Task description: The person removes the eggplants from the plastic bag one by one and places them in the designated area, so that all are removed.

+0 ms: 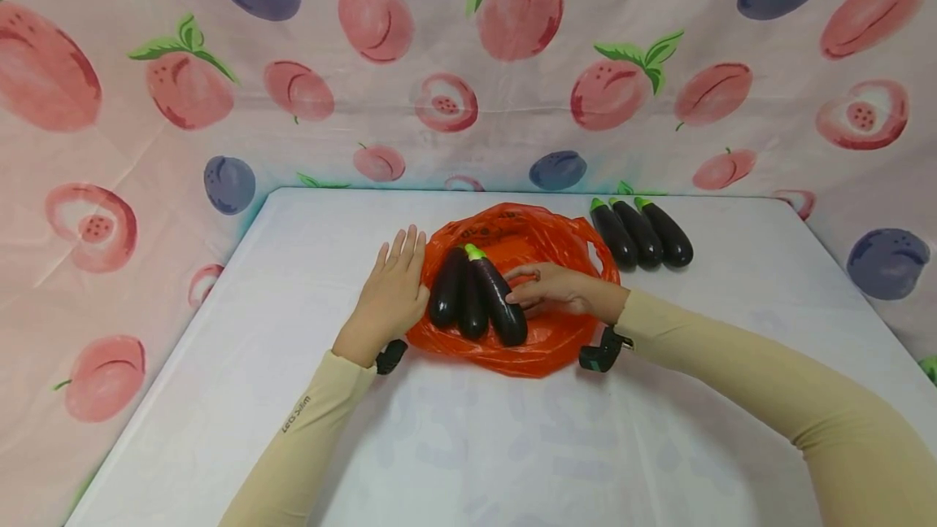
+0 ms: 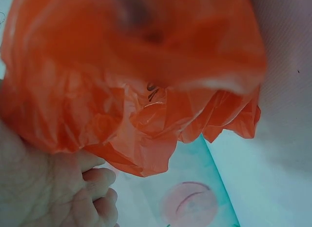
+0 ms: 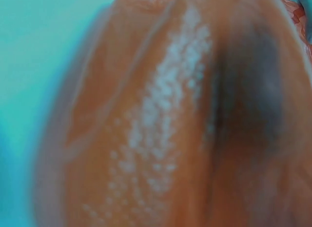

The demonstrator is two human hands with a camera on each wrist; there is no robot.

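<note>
A red-orange plastic bag (image 1: 512, 360) lies spread open on the table, with three dark eggplants (image 1: 499, 303) side by side in it, green stem ends toward the back. My left hand (image 1: 391, 295) lies along the bag's left side, fingers straight; the left wrist view shows the bag's crinkled wall (image 2: 141, 119) next to its fingers (image 2: 100, 180). Over the right part of the bag, my right hand (image 1: 549, 287) reaches in with loosely bent fingers, the tips right at the rightmost eggplant. In the right wrist view, blurred bag film (image 3: 146, 119) covers most of the picture.
Three more eggplants (image 1: 640, 234) lie in a row on the white table (image 1: 527, 446), just right of the bag toward the back edge. A fruit-printed cloth (image 1: 468, 47) hangs behind the table and at its sides. Each wrist carries a small dark camera (image 1: 600, 352).
</note>
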